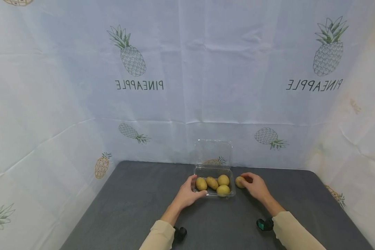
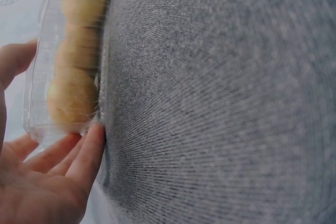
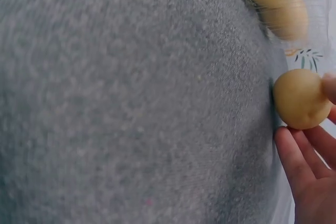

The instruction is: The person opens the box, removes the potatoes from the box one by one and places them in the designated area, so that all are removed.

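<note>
A clear plastic clamshell box (image 1: pixel 230 196) sits on the dark table with its lid (image 1: pixel 213 151) raised at the back. Several yellow potatoes (image 1: pixel 211 182) lie in it. My left hand (image 1: pixel 186 194) holds the box at its left end, thumb at the front edge and fingers round the side; the left wrist view shows the fingertips against the plastic. Just right of the box, my right hand (image 1: pixel 255 187) grips another potato (image 3: pixel 300 98) between thumb and fingers. That potato is at the table surface, apart from the box.
The grey table (image 1: pixel 137 201) stretches out on both sides of the box. A white curtain (image 1: pixel 206 104) printed with pineapples hangs behind and at the sides, close to the table's back edge. Dark wrist devices (image 1: pixel 265 224) show under the forearms.
</note>
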The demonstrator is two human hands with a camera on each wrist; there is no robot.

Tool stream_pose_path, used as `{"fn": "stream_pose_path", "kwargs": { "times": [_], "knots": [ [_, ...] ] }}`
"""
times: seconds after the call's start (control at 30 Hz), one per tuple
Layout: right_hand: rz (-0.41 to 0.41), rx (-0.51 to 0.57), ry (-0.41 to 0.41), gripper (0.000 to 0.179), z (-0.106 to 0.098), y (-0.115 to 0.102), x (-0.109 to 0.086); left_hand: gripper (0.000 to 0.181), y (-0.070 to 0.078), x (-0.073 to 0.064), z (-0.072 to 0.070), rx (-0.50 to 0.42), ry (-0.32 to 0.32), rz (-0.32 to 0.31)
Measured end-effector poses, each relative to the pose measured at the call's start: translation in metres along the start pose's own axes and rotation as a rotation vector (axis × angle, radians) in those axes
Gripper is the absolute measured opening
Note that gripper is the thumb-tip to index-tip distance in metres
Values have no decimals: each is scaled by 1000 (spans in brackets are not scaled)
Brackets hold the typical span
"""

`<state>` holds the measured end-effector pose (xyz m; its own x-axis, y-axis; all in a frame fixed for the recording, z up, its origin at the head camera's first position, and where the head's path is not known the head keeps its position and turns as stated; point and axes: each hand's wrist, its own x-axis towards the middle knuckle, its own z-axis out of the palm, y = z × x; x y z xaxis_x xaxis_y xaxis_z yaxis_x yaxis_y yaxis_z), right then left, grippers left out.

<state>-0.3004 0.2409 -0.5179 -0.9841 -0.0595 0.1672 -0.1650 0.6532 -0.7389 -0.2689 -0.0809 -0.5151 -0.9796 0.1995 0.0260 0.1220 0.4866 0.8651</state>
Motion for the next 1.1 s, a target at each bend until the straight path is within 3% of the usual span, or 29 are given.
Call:
{"fn": "stream_pose_path", "kwargs": {
  "times": [0.63,1.1],
  "knots": [
    [-40,-51,19,37,-4,9,-2,81,-1,1,1,-7,-2,11],
    [-111,-112,17,32,-15,-10,-3,84,-1,1,1,-5,-7,-7]
  ]
}}
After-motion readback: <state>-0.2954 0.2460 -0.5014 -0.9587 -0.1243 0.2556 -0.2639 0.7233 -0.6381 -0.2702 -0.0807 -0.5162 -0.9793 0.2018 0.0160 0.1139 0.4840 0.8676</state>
